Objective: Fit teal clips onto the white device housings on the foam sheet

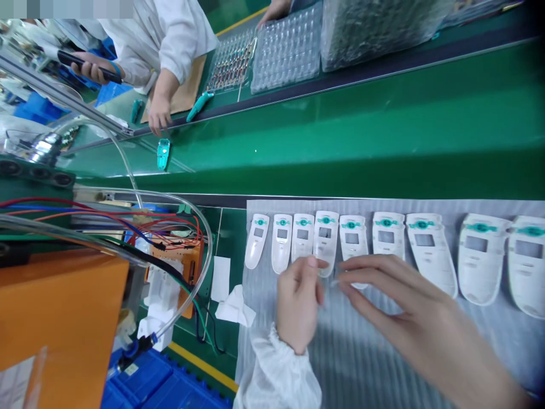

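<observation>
Several white plastic shells with teal marks and a square window lie in a row on a grey foam sheet [264, 295]. My left hand [300, 301] is closed, thumb against the curled fingers, just below the fourth shell [327, 227]; what it holds, if anything, is too small to name. To its right, my right hand [395, 301] has thumb and fingertips brought together, with a tiny clear thing I cannot make out at their tips. It partly covers the fifth shell [352, 227]. The two hands are close but apart.
Beyond the sheet runs a green conveyor belt [340, 136] carrying a teal shell [163, 154] near a co-worker's hand [160, 111]. Clear trays [286, 51] stand across it. At left are an orange box [55, 318], wires, a clear tube and blue crates [157, 380].
</observation>
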A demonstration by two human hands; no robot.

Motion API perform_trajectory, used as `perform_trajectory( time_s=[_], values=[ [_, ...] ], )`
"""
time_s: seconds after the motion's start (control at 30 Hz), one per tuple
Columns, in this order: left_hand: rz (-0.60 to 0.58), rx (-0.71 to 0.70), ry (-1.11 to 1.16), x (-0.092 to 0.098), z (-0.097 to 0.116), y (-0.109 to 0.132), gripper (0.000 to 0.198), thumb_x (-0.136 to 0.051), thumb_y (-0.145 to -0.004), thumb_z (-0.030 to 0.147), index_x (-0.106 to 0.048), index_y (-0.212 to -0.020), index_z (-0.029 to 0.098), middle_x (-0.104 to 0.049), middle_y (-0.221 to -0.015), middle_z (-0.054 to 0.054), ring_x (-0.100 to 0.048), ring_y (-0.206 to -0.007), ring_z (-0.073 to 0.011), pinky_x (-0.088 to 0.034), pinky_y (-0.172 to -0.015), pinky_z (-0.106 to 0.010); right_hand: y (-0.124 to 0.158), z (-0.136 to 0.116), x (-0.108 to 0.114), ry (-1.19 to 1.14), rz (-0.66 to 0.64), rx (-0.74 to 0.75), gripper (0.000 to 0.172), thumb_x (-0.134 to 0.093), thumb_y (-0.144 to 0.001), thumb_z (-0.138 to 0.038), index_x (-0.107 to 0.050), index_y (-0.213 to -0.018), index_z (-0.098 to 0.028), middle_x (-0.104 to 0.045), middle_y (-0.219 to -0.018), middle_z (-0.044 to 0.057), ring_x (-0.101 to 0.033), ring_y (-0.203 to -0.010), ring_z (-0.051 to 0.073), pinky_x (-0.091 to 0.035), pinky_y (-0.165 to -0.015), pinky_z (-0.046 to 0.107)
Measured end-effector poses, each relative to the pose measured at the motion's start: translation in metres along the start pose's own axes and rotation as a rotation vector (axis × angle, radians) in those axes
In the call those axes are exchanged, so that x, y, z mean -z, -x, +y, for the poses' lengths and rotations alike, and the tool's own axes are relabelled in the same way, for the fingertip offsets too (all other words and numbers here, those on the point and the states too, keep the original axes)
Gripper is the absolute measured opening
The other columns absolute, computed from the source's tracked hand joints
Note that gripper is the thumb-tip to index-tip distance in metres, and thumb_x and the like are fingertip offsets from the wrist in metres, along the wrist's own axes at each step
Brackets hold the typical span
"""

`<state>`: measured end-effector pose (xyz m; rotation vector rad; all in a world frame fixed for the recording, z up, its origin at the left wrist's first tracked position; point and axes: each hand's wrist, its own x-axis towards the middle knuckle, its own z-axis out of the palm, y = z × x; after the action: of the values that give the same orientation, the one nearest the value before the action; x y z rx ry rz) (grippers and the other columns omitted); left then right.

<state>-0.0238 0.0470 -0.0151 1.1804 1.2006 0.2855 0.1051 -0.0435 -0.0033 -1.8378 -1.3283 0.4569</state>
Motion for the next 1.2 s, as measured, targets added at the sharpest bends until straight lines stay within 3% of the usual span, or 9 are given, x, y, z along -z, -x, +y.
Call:
perform_trajectory(
  time_s=[0.13,0.23,0.43,0.67,0.9,1.0,1.1,1.13,1.2],
  values=[
    [0.368,-0.094,-0.481,0.039,-0.005,-0.023,0.027,-0.045,-0.098,0.036,-0.062,-0.102,0.016,-0.044,-0.057,0.005,-0.045,-0.053,-0.0129,-0.034,-0.054,-0.024,0.003,0.012,0.007,0.042,0.089,-0.085,0.019,-0.054,-0.093,-0.046,-0.064,-0.092,-0.030,-0.066,-0.098,0.001,-0.065,-0.091,0.021,-0.052,-0.073,0.032],
    [0.480,-0.060,-0.754,0.066,-0.004,-0.043,0.027,-0.049,-0.096,0.025,-0.056,-0.118,0.012,-0.053,-0.063,0.002,-0.056,-0.065,-0.0181,-0.037,-0.064,-0.027,0.008,0.017,0.007,0.010,0.112,-0.196,0.020,-0.052,-0.091,-0.050,-0.062,-0.091,-0.032,-0.065,-0.094,-0.001,-0.065,-0.090,0.023,-0.050,-0.067,0.033],
    [0.475,-0.015,-0.883,0.078,0.002,-0.062,0.011,-0.059,-0.090,0.019,-0.062,-0.100,0.014,-0.058,-0.067,-0.002,-0.061,-0.074,-0.0237,-0.032,-0.064,-0.028,0.012,0.021,0.004,-0.011,0.086,-0.293,0.021,-0.048,-0.089,-0.056,-0.057,-0.092,-0.037,-0.063,-0.086,-0.002,-0.063,-0.080,0.026,-0.048,-0.070,0.040],
    [0.478,-0.013,-0.918,0.082,0.005,-0.064,0.006,-0.057,-0.091,0.019,-0.062,-0.088,0.019,-0.063,-0.072,-0.004,-0.063,-0.076,-0.0242,-0.031,-0.064,-0.028,0.010,0.025,0.002,0.028,0.100,-0.209,0.020,-0.046,-0.092,-0.054,-0.059,-0.100,-0.041,-0.066,-0.095,-0.003,-0.066,-0.086,0.028,-0.051,-0.075,0.043],
    [0.515,-0.010,-0.807,0.090,-0.003,-0.068,0.005,-0.058,-0.089,0.020,-0.059,-0.095,0.019,-0.060,-0.070,-0.003,-0.061,-0.075,-0.0237,-0.035,-0.064,-0.028,0.011,0.033,0.004,0.083,0.050,-0.183,0.021,-0.052,-0.091,-0.052,-0.063,-0.092,-0.034,-0.070,-0.092,-0.003,-0.070,-0.079,0.022,-0.056,-0.061,0.031],
    [0.467,-0.059,-0.664,0.080,-0.007,-0.059,0.011,-0.050,-0.094,0.027,-0.057,-0.095,0.019,-0.057,-0.069,-0.001,-0.059,-0.071,-0.0196,-0.039,-0.065,-0.027,0.012,0.025,0.007,0.070,0.020,-0.161,0.023,-0.052,-0.092,-0.050,-0.065,-0.088,-0.031,-0.071,-0.086,-0.002,-0.071,-0.074,0.019,-0.057,-0.059,0.027],
    [0.304,-0.086,-0.485,0.050,-0.017,-0.035,0.043,-0.038,-0.097,0.052,-0.059,-0.081,0.019,-0.048,-0.057,0.002,-0.051,-0.054,-0.0154,-0.038,-0.053,-0.025,0.015,0.012,0.008,0.029,-0.003,-0.122,0.021,-0.052,-0.094,-0.043,-0.065,-0.087,-0.030,-0.070,-0.081,-0.002,-0.071,-0.072,0.017,-0.057,-0.060,0.023],
    [0.219,-0.060,-0.400,0.036,-0.021,-0.024,0.056,-0.032,-0.096,0.064,-0.060,-0.078,0.018,-0.039,-0.049,0.005,-0.043,-0.045,-0.0140,-0.033,-0.047,-0.024,0.018,0.008,0.007,0.013,-0.008,-0.109,0.020,-0.051,-0.094,-0.042,-0.065,-0.087,-0.029,-0.070,-0.081,-0.002,-0.071,-0.072,0.016,-0.057,-0.061,0.022],
    [-0.032,0.157,0.071,0.010,-0.029,-0.004,0.068,-0.042,-0.083,0.081,-0.063,-0.078,0.017,-0.037,-0.046,0.006,-0.037,-0.040,-0.0115,-0.029,-0.043,-0.023,0.025,0.002,0.003,-0.010,-0.013,-0.076,0.017,-0.052,-0.094,-0.038,-0.065,-0.087,-0.029,-0.070,-0.083,-0.001,-0.071,-0.076,0.015,-0.058,-0.064,0.020]
  ],
)
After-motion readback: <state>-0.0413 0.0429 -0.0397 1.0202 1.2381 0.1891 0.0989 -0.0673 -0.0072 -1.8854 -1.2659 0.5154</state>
